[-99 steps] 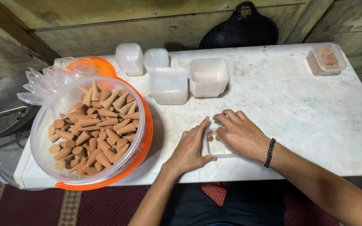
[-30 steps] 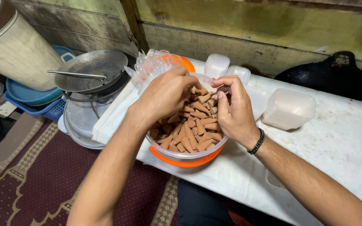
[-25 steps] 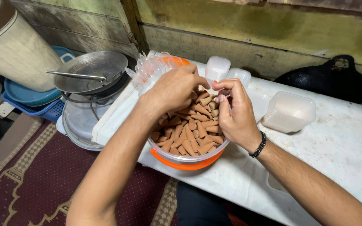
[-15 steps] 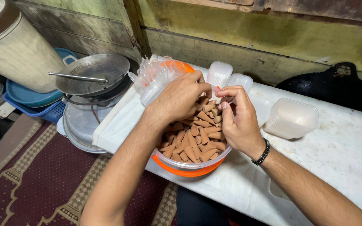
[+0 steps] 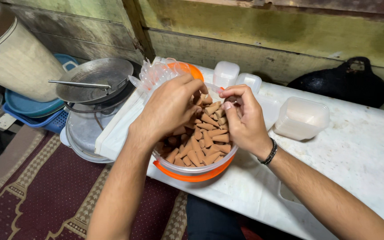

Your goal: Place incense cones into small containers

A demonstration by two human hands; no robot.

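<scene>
A clear round bowl [image 5: 191, 168] on an orange base stands at the near left edge of the white table [image 5: 361, 155]. It is heaped with brown cone-shaped pieces [image 5: 203, 142]. My left hand [image 5: 170, 106] reaches down into the heap, fingers curled over several cones. My right hand [image 5: 243, 120], with a dark band at the wrist, hovers over the bowl's right side and pinches a cone between thumb and fingers.
Small white lidded tubs [image 5: 226, 73] stand behind the bowl, and a stack of clear square containers [image 5: 302, 118] to its right. Metal pans [image 5: 95, 80], a blue basket [image 5: 32, 113] and a large pale drum [image 5: 12, 55] sit at the left. A black bag [image 5: 341, 84] leans against the wall.
Both hands left the small tray at the table's front and went into the bowl of cones. Over the last second they shifted slightly while picking cones.
</scene>
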